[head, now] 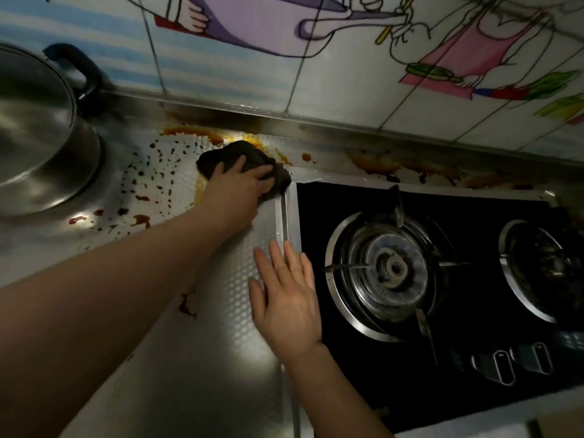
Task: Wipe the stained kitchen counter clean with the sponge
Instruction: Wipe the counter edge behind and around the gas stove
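A dark sponge (249,156) lies on the embossed steel counter (221,336) near the back wall, at the stove's far left corner. My left hand (235,189) presses down on it, fingers spread over its top. Orange and dark red stains (151,175) speckle the counter to the sponge's left, and an orange smear (192,131) runs along the back edge. My right hand (286,298) rests flat and open on the counter beside the stove's left rim, holding nothing.
A steel pot (41,147) with a black handle stands at the left. A black glass gas stove (420,279) with two burners fills the right side. More orange stains (395,167) lie behind the stove. A tiled wall (316,74) rises at the back.
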